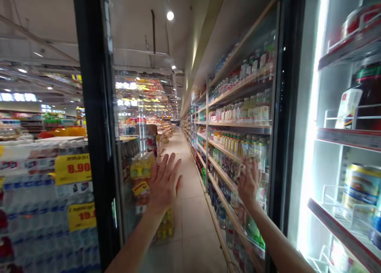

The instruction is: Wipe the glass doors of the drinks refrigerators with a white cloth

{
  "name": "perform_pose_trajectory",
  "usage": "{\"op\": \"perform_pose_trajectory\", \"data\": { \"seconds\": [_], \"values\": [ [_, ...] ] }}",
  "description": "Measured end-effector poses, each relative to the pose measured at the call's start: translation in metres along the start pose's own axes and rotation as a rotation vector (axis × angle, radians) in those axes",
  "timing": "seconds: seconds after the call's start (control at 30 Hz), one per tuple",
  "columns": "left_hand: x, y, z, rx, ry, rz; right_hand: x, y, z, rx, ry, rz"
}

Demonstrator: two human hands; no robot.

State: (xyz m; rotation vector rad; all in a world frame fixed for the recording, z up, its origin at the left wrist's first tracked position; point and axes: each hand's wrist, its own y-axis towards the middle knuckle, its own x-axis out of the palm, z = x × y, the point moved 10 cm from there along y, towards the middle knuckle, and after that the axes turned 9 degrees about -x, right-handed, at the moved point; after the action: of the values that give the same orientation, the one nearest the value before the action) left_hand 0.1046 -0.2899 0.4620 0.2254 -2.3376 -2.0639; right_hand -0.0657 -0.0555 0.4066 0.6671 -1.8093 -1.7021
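Observation:
A glass cooler door with a black frame stands swung out in front of me. My left hand is raised to the pane, its palm forward and its fingers spread, with nothing in it. Farther right, my right hand is also up at the glass, its fingers pointing upward and slightly bent. A pale patch beside its fingertips is blurred; I cannot tell whether it is a reflection. Whether the palms press on the pane is hard to make out.
At right, lit cooler shelves hold a dark bottle and a yellow-and-blue can. Through the glass appear bottle-filled shelves and a tiled aisle floor. Packed bottles with yellow price signs stand left.

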Motion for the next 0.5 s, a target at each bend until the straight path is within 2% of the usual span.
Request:
{"op": "perform_pose_trajectory", "data": {
  "seconds": [0.03,0.07,0.1,0.13,0.2,0.27,0.3,0.33,0.37,0.4,0.43,0.5],
  "values": [
    [0.0,0.0,0.0,0.002,0.003,0.005,-0.005,0.003,0.02,0.125,-0.011,0.056],
    [0.0,0.0,0.001,0.003,0.004,0.01,-0.008,0.006,0.027,0.199,-0.008,0.092],
    [0.0,0.0,0.001,0.004,0.005,0.012,-0.008,0.01,0.02,0.208,0.008,0.105],
    [0.0,-0.001,0.0,0.004,0.006,0.012,-0.005,0.014,0.001,0.159,0.032,0.087],
    [0.001,-0.001,0.0,0.013,0.004,0.003,0.008,0.018,-0.056,-0.053,0.093,-0.019],
    [0.002,-0.001,0.0,0.019,0.003,-0.008,0.019,0.011,-0.113,-0.323,0.146,-0.143],
    [0.002,-0.001,0.0,0.023,0.001,-0.01,0.023,0.005,-0.128,-0.433,0.159,-0.191],
    [0.001,-0.001,0.0,0.025,-0.002,-0.01,0.024,0.001,-0.132,-0.505,0.159,-0.224],
    [0.001,-0.001,0.0,0.026,-0.004,-0.008,0.024,0.0,-0.124,-0.526,0.147,-0.235],
    [0.001,-0.001,0.0,0.023,-0.005,-0.005,0.022,0.004,-0.103,-0.484,0.124,-0.223],
    [0.0,-0.001,0.0,0.021,-0.006,0.002,0.018,0.013,-0.072,-0.374,0.096,-0.182],
    [-0.001,-0.001,-0.001,0.008,-0.006,0.012,0.003,0.035,0.0,-0.058,0.042,-0.03]
  ]
}}
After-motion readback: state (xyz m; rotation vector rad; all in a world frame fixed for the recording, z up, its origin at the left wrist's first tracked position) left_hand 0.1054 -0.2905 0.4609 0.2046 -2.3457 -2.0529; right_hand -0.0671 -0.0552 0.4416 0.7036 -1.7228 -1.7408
